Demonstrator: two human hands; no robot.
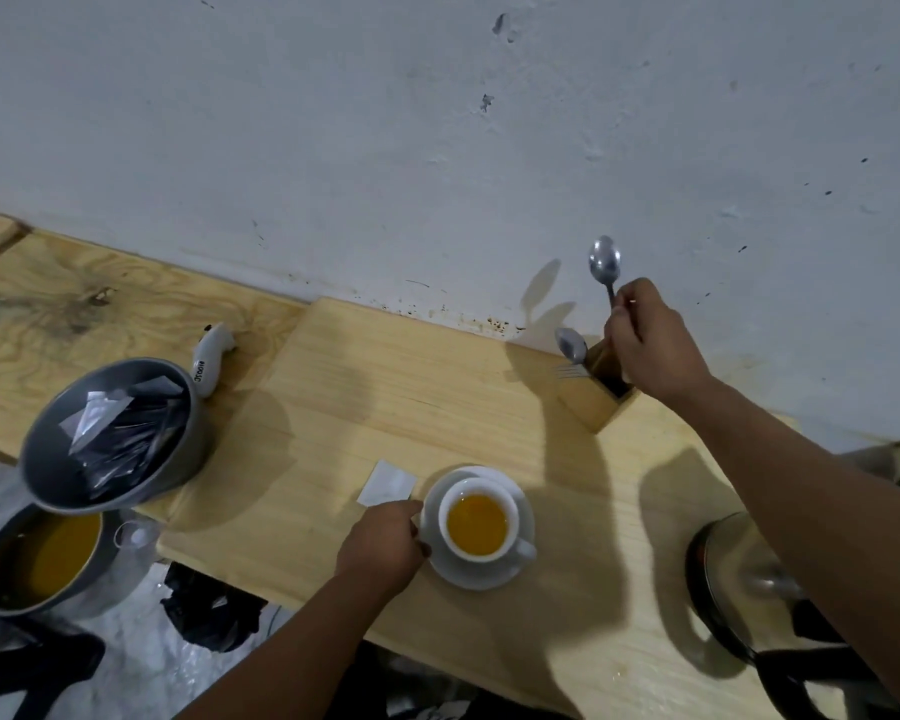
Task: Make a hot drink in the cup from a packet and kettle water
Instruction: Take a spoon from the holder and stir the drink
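Far right of cup (478,521), right hand (650,341) over wooden holder (593,397), fingers clamped on spoon (605,264), bowl up, shaft near vertical. Left hand (383,545) nearer, fingers curled against saucer (523,517); open packet (388,483) just beside. Cup holds orange liquid; stirring likely next.

Bare table (385,387) lies open between the packet bowl (115,433) and the utensil holder (593,397). The cup (481,522) is flanked closely by a packet (388,483); the kettle (749,579) stands well apart.
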